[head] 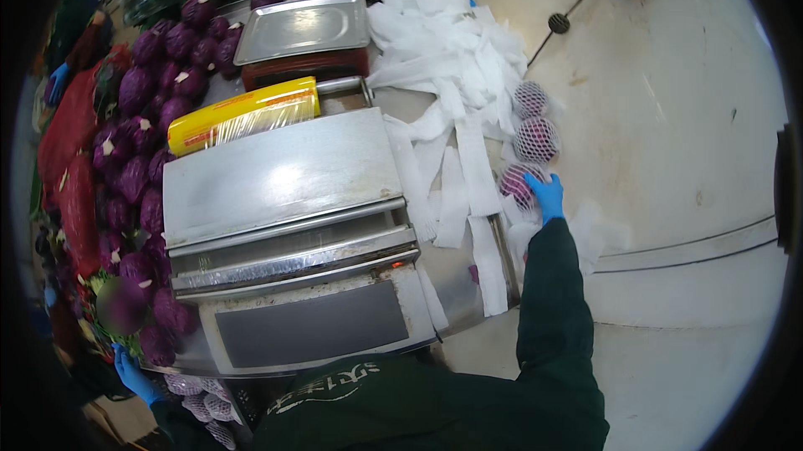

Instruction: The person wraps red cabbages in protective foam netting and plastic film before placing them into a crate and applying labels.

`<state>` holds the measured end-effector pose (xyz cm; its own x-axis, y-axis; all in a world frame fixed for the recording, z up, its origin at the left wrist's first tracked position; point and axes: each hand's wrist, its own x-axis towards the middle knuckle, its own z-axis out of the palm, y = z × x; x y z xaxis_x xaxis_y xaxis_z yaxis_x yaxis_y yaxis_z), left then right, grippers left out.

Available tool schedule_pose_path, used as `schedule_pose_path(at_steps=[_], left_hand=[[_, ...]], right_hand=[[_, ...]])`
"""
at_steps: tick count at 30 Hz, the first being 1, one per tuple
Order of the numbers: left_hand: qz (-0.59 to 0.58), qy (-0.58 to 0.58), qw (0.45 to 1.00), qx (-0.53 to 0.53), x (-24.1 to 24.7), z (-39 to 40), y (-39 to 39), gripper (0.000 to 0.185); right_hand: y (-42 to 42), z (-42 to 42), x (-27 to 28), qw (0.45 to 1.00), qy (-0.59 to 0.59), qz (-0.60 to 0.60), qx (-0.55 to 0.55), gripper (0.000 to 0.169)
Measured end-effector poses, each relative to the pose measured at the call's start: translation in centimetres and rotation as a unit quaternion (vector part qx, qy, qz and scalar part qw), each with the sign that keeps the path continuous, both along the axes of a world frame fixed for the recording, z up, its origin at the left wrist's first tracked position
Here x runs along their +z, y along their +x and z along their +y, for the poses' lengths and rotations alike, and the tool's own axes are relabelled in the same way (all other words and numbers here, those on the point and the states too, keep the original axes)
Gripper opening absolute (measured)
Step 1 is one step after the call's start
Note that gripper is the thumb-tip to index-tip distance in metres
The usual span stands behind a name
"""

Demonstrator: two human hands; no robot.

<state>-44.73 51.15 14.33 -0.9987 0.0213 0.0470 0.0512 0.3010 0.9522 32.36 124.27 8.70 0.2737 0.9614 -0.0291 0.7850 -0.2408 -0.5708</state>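
Note:
My right hand (547,194), in a blue glove, rests against a purple cabbage in a white foam net (519,185) at the right edge of the table. Beyond it, in a row, lie another netted cabbage (536,140) and a smaller netted one (531,99). At the lower left, my left hand (133,376), also gloved, reaches beside the pile of bare purple cabbages (158,343); its fingers look extended, and no held thing shows. Between my hands stands a film wrapping machine (282,175) with a yellow roll of cling film (251,113). Many white foam net sleeves (439,43) are heaped beside it.
Behind the roll is a scale with a metal tray (304,27). Red mesh sacks (72,131) line the far left, where other people's gloved hands (58,82) show. Netted cabbages (201,397) sit below the table. A floor drain (558,23) lies at the upper right.

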Motion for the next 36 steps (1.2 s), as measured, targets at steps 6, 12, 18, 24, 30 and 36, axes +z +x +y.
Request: schedule_pose_path(at_steps=[6, 12, 18, 24, 30, 36], left_hand=[[0.004, -0.008, 0.998, -0.058, 1.8, 6.4, 3.1, 0.033], [-0.004, -0.03, 0.997, -0.069, 1.1, 5.7, 4.0, 0.03], [-0.03, -0.018, 0.998, -0.055, 3.3, 7.3, 5.0, 0.029], [-0.018, -0.017, 0.996, -0.085, 3.5, 8.6, 4.4, 0.028], [0.03, 0.027, 0.991, -0.127, 6.4, 12.4, 7.7, 0.02], [0.147, -0.018, 0.922, -0.358, 7.6, 24.8, 14.9, 0.034]], right_hand=[[-1.5, 1.0, 0.9, 0.96, -0.057, 0.271, 0.041, 0.087], [-1.4, -0.7, 0.1, 0.868, -0.103, 0.486, -0.021, 0.053], [-3.8, -0.6, 1.0, 0.843, -0.083, 0.531, -0.018, 0.058], [-4.0, -4.1, 1.5, 0.8, -0.013, 0.6, -0.003, 0.048], [-10.0, -5.0, 14.0, 0.713, -0.023, 0.692, 0.111, 0.051], [-28.2, -10.2, 13.9, 0.778, -0.016, 0.55, 0.303, 0.052]])
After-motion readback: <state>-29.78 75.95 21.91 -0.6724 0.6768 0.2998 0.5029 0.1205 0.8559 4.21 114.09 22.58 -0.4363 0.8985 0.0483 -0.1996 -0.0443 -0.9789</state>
